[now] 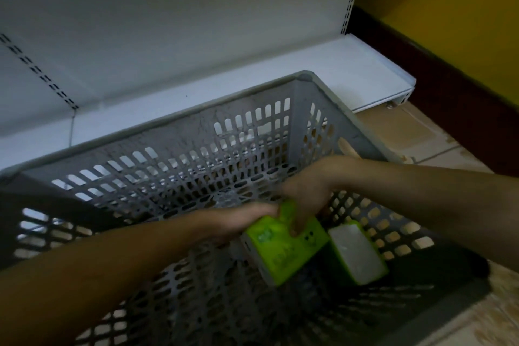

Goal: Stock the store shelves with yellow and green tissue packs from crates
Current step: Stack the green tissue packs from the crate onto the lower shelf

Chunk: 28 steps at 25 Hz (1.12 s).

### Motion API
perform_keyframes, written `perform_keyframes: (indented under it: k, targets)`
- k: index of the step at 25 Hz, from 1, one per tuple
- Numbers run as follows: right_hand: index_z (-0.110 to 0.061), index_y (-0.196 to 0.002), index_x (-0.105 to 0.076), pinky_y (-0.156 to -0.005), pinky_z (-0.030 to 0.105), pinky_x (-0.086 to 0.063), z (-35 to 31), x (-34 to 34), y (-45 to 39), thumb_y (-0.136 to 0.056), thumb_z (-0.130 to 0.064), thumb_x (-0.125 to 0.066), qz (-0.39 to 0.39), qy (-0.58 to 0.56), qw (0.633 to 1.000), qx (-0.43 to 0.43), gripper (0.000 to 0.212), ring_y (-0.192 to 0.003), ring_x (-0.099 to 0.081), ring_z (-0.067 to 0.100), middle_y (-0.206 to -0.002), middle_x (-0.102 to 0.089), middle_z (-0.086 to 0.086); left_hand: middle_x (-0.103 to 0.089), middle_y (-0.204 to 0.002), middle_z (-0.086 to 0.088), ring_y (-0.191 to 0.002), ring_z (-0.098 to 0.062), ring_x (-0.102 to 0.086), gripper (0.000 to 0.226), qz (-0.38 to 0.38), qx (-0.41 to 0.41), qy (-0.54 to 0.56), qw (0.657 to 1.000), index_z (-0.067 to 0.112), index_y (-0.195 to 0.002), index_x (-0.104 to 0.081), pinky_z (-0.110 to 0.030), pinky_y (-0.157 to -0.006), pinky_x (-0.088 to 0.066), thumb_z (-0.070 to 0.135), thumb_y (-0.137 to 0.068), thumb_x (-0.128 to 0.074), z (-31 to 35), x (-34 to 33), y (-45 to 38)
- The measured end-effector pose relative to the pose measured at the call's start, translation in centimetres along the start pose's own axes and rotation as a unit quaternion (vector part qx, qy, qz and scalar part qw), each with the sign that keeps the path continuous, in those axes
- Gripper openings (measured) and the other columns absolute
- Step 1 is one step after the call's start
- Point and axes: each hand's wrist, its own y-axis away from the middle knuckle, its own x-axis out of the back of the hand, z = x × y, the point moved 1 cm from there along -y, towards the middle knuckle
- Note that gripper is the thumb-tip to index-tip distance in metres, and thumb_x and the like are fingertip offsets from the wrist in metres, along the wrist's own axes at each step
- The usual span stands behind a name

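now both hands grip one green pack point(283, 244): left hand point(241, 219) wraps its end, right hand point(306, 199) pinches over the top. lift it straight up, clear of the second pack point(356, 251) just beside that hold, over the crate point(174, 121) rim.

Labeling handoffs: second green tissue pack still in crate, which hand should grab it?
Right. The right hand hangs directly beside the loose green tissue pack in the grey perforated plastic crate; the left hand sits farther away, gripping the other green pack.

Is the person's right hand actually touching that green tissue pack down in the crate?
Touching. The head view shows the right hand with its fingers curled over the top of the green tissue pack, pressing into it, inside the grey crate.
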Motion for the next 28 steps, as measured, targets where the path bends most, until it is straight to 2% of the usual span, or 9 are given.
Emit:
perform_keyframes:
  k: [2, 4, 7, 11, 15, 19, 22, 25, 28]
  targets:
    - [-0.02, -0.134, -0.039, -0.085, 0.048, -0.057, 0.0, 1.5, 1.4, -0.078, -0.045, -0.076, 0.083, -0.143, 0.986, 0.013, 0.071, -0.11, -0.061, 0.028, -0.127, -0.053, 0.004, -0.073, -0.075, -0.007, -0.061, -0.016, -0.068, 0.025, 0.063, -0.009, 0.091, 0.994, 0.009, -0.089, -0.066, -0.022, -0.061, -0.054, 0.029, -0.08, -0.053, 1.0, 1.7, 1.2]
    - [-0.023, -0.126, -0.044, -0.077, 0.049, -0.059, 0.1, 2.8, 2.8, -0.082, -0.038, -0.074, 0.126, -0.302, 0.944, 0.04, 0.055, -0.107, -0.062, 0.025, -0.12, -0.058, 0.002, -0.073, -0.09, -0.017, -0.074, -0.026, -0.069, 0.037, 0.082, -0.025, 0.189, 0.978, 0.006, -0.098, -0.068, -0.033, -0.07, -0.056, 0.028, -0.075, -0.049, 2.0, 3.3, 2.1]
    - [-0.026, -0.129, -0.048, -0.084, 0.055, -0.056, 0.3, 3.9, 3.6, -0.083, -0.031, -0.074, 0.14, -0.423, 0.89, 0.091, 0.052, -0.111, -0.063, 0.023, -0.123, -0.063, 0.001, -0.069, -0.113, -0.02, -0.093, -0.036, -0.068, 0.046, 0.048, -0.031, 0.229, 0.972, 0.012, -0.111, -0.068, -0.05, -0.08, -0.054, 0.032, -0.076, -0.046, 3.6, 4.5, 4.0]
    - [-0.029, -0.126, -0.053, -0.087, 0.049, -0.056, 0.8, 5.0, 5.1, -0.085, -0.023, -0.071, 0.148, -0.488, 0.849, 0.139, 0.045, -0.107, -0.066, 0.018, -0.12, -0.067, -0.001, -0.063, -0.128, -0.018, -0.109, -0.037, -0.064, 0.057, -0.056, -0.056, 0.215, 0.973, 0.016, -0.118, -0.07, -0.058, -0.089, -0.052, 0.034, -0.064, -0.076, 5.7, 5.1, 5.8]
    - [-0.024, -0.124, -0.057, -0.064, 0.033, -0.058, 1.9, 7.6, 9.1, -0.09, -0.031, -0.063, 0.225, -0.494, 0.823, 0.169, 0.035, -0.092, -0.07, 0.014, -0.11, -0.07, 0.002, -0.069, -0.119, -0.011, -0.105, -0.027, -0.068, 0.061, -0.1, -0.085, 0.168, 0.977, 0.016, -0.112, -0.074, -0.049, -0.085, -0.056, 0.032, -0.056, -0.091, 9.9, 6.1, 7.1]
    - [-0.03, -0.118, -0.062, -0.087, 0.051, -0.056, 3.5, 10.1, 13.4, -0.083, -0.036, -0.062, 0.334, -0.514, 0.762, 0.209, 0.036, -0.104, -0.069, 0.02, -0.116, -0.07, 0.002, -0.069, -0.117, -0.011, -0.1, -0.022, -0.069, 0.058, -0.078, -0.141, 0.088, 0.983, 0.015, -0.112, -0.073, -0.038, -0.086, -0.058, 0.032, -0.058, -0.089, 17.4, 6.2, 8.6]
    - [-0.034, -0.118, -0.061, -0.094, 0.054, -0.051, 4.9, 11.1, 16.7, -0.077, -0.035, -0.059, 0.418, -0.532, 0.679, 0.285, 0.04, -0.106, -0.068, 0.019, -0.115, -0.071, -0.001, -0.069, -0.117, -0.009, -0.095, -0.019, -0.069, 0.043, -0.026, -0.187, 0.023, 0.982, 0.013, -0.116, -0.07, -0.035, -0.085, -0.056, 0.027, -0.075, -0.073, 23.7, 4.8, 10.5]
    - [-0.028, -0.135, -0.05, -0.088, 0.045, -0.056, 6.4, 12.2, 19.9, -0.082, -0.026, -0.054, 0.469, -0.586, 0.527, 0.399, 0.053, -0.116, -0.063, 0.02, -0.129, -0.064, 0.001, -0.068, -0.116, -0.004, -0.089, -0.014, -0.066, 0.04, 0.046, -0.264, -0.016, 0.963, 0.017, -0.125, -0.062, -0.03, -0.072, -0.061, 0.026, -0.087, -0.059, 29.8, 2.8, 11.6]
    - [-0.028, -0.132, -0.052, -0.076, 0.038, -0.058, 7.7, 14.0, 22.0, -0.091, -0.022, -0.053, 0.551, -0.585, 0.421, 0.421, 0.041, -0.112, -0.065, 0.016, -0.127, -0.064, -0.001, -0.063, -0.093, 0.001, -0.079, -0.011, -0.06, 0.011, 0.161, -0.355, -0.067, 0.918, 0.021, -0.104, -0.062, -0.026, -0.061, -0.058, 0.026, -0.096, -0.055, 34.7, 0.5, 11.7]
